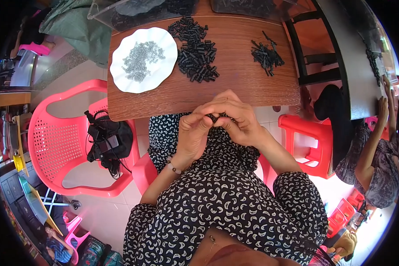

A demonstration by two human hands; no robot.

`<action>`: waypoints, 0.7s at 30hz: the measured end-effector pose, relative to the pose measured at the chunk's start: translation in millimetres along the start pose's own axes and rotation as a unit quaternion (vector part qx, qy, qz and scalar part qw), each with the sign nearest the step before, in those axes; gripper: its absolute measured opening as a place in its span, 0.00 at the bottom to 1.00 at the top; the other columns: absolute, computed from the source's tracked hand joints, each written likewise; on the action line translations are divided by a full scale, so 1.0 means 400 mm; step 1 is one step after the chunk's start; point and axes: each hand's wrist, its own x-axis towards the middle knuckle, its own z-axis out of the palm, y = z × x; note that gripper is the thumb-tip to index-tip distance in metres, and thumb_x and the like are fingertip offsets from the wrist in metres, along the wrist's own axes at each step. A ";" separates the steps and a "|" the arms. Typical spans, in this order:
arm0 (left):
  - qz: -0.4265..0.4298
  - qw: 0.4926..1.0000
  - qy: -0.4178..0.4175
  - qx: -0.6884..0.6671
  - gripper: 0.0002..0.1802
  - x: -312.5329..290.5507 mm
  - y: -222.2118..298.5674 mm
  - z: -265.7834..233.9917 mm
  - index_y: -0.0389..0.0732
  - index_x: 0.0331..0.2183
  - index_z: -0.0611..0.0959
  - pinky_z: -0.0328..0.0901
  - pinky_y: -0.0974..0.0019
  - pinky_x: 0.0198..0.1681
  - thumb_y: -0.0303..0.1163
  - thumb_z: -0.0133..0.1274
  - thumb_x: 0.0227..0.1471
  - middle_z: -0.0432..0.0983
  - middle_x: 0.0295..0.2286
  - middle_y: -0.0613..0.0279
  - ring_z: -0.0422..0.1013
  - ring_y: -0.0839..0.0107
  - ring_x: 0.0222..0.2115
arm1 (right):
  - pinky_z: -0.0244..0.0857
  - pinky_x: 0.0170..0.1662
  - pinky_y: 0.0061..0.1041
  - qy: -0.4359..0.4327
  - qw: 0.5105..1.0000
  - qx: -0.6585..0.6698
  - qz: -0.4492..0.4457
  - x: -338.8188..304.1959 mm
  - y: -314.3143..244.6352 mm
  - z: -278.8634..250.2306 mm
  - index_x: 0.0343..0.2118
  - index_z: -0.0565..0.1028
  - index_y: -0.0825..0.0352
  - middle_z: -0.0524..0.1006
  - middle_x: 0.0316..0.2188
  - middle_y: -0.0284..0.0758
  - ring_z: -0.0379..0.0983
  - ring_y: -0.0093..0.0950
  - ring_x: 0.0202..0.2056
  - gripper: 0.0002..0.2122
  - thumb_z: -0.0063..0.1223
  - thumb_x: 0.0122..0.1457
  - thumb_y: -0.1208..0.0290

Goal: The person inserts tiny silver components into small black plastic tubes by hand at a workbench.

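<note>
My left hand (193, 133) and my right hand (239, 119) meet just off the near edge of the wooden table. Between their fingertips both pinch a small black part (213, 118); most of it is covered by the fingers. Ahead of the hands, a heap of short black tubes (197, 60) lies on the table. To its left sits a white wavy-rimmed plate (119, 62) with many small clear pieces (142, 61) on it. Over on the right is a smaller pile of thin black parts (267, 55).
The wooden table (239, 40) has clear plastic bins (137, 13) at its far edge. A pink chair (57, 146) holding a black bag (113, 144) stands left. Right of me are a red stool (308, 144) and another person's arms (379, 128) at a dark-edged table.
</note>
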 end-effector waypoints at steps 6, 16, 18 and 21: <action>0.013 1.000 -0.005 -0.016 0.14 0.022 0.005 0.010 0.36 0.36 0.83 0.64 0.73 0.41 0.35 0.60 0.48 0.71 0.32 0.69 0.69 0.78 0.34 | 0.64 0.46 0.29 0.055 0.998 0.006 0.030 -0.003 0.004 -0.006 0.44 0.74 0.66 0.77 0.42 0.34 0.68 0.33 0.45 0.18 0.62 0.50 0.67; 0.022 1.000 -0.010 0.010 0.15 0.029 -0.009 -0.001 0.36 0.39 0.82 0.64 0.74 0.43 0.33 0.60 0.48 0.72 0.36 0.68 0.69 0.78 0.35 | 0.63 0.43 0.30 0.094 0.994 -0.021 0.046 -0.025 0.009 -0.017 0.31 0.74 0.64 0.76 0.36 0.33 0.68 0.32 0.39 0.13 0.66 0.45 0.67; 0.027 0.999 -0.008 0.017 0.15 0.029 -0.008 0.003 0.37 0.39 0.82 0.64 0.74 0.43 0.32 0.60 0.48 0.72 0.36 0.68 0.69 0.78 0.36 | 0.63 0.43 0.30 0.088 0.995 -0.037 0.029 -0.021 0.010 -0.021 0.31 0.75 0.65 0.77 0.35 0.33 0.68 0.32 0.39 0.12 0.66 0.46 0.68; 0.017 1.000 0.002 0.011 0.14 0.030 -0.019 -0.008 0.37 0.39 0.82 0.64 0.73 0.44 0.32 0.60 0.49 0.72 0.37 0.68 0.69 0.77 0.37 | 0.63 0.43 0.29 0.086 0.995 -0.054 0.017 -0.022 0.016 -0.019 0.30 0.75 0.65 0.77 0.34 0.33 0.68 0.32 0.38 0.10 0.65 0.46 0.71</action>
